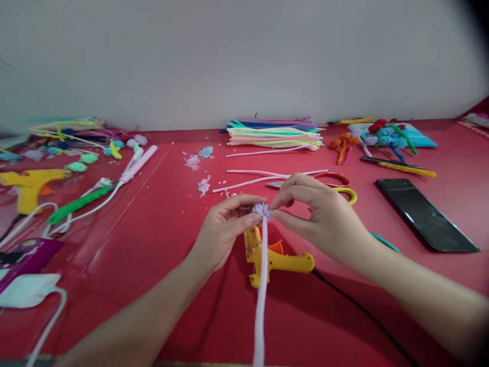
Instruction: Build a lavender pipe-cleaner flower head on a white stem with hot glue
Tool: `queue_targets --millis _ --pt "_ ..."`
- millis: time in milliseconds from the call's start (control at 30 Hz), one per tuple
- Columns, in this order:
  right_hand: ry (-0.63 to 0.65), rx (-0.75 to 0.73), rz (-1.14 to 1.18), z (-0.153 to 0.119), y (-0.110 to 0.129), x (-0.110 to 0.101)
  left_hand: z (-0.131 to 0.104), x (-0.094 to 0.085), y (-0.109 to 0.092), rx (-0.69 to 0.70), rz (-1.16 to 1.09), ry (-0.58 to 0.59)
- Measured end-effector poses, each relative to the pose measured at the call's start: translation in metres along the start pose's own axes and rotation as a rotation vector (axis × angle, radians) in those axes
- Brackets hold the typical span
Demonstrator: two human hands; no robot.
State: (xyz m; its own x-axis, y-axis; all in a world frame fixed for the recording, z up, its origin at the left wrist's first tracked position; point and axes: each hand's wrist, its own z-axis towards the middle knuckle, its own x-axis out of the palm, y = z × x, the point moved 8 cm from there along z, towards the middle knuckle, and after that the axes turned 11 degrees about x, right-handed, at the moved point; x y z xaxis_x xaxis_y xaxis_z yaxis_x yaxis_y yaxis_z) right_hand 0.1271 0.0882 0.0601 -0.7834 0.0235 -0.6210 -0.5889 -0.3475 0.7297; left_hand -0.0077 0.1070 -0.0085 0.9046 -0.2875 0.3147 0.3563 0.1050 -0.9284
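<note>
Between my two hands is a lilac pipe-cleaner flower [261, 209], a fluffy head on a long pale lilac stem [262, 285] that runs down toward me. My left hand [229, 224] pinches the head from the left with thumb and fingers. From the right, my right hand [315, 206] has thumb and forefinger closed at the head's edge. Below the hands, a yellow glue gun [282, 262] lies on its side, partly behind the stem. Behind my right hand are scissors with red and yellow handles [347, 194], partly covered.
Loose lilac pipe cleaners [248, 181] and fluff scraps [204, 186] lie beyond my hands, before a pipe-cleaner bundle [275, 138]. A phone [426, 214] and finished pipe-cleaner pieces [385, 136] are at right. At left are another yellow glue gun [32, 186] and a power bank [28, 260].
</note>
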Motion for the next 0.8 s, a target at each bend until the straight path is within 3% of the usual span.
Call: queue_targets --millis 433,800 --pt "-0.005 0.008 0.025 -0.0008 -0.0005 0.0025 -0.0016 -0.0003 0.0003 -0.001 0.031 0.027" --pt "0.006 0.057 0.039 -0.0005 -0.0037 0.0057 -0.0035 -0.0021 0.005 -0.094 0.012 -0.056"
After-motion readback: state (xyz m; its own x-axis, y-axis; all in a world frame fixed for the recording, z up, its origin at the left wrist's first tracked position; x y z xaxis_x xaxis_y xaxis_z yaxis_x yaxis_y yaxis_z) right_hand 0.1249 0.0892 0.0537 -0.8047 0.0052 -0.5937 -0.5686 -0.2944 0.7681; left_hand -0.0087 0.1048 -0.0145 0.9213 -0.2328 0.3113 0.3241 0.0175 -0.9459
